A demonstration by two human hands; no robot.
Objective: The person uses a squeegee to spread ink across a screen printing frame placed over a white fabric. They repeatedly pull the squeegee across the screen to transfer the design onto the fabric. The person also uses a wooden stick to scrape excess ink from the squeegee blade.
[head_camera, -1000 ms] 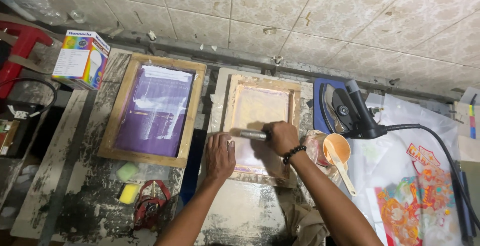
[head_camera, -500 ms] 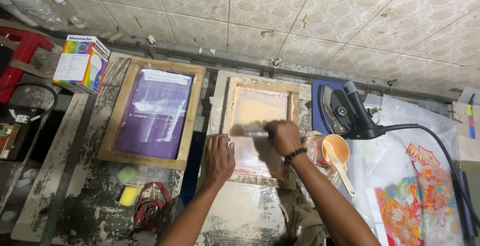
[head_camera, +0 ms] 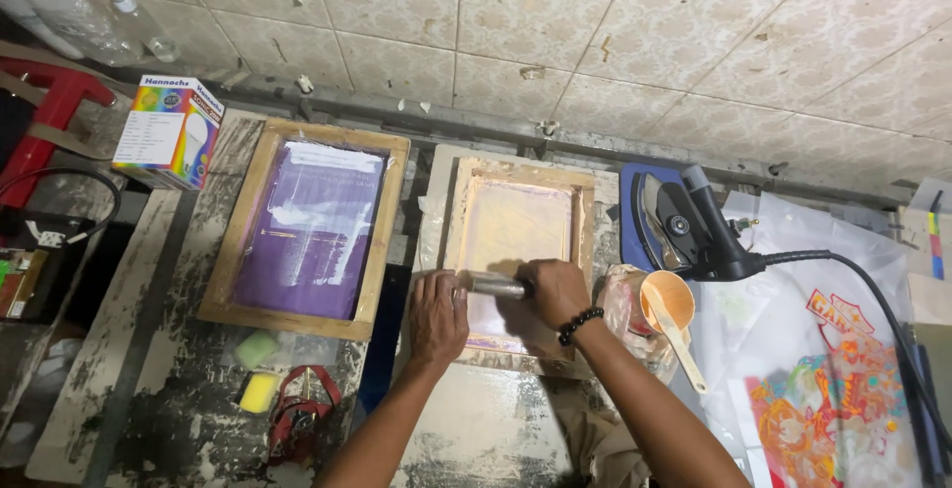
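Two hands work on the pale wooden screen frame (head_camera: 516, 250) that lies flat on the counter (head_camera: 149, 389), just below the tiled wall (head_camera: 595, 42). Our right hand (head_camera: 557, 292) is wrapped tight around a squeegee (head_camera: 496, 287), whose grey metal bar shows only between the two hands; its blade is hidden beneath the hand and the bar, so we cannot tell how it meets the mesh. The bar's long axis runs left to right across the frame, at right angles to the frame's longer sides, and its free end points towards our left hand (head_camera: 437, 314). That hand lies flat, fingers together, pressing on the frame's left rail near its lower corner; it holds nothing, and its fingertips come just beside the bar's end. Whether they touch it is hard to make out. The frame's near edge is partly covered by both wrists.

A second frame with a purple screen (head_camera: 307, 228) lies to the left, close beside the first. A colourful box (head_camera: 167, 131) stands further left. Right of the working frame sit an orange scoop (head_camera: 672, 311) and a dark iron (head_camera: 684, 225), whose cable runs off the right edge. A printed sheet (head_camera: 828, 399) is cut off at the bottom right.
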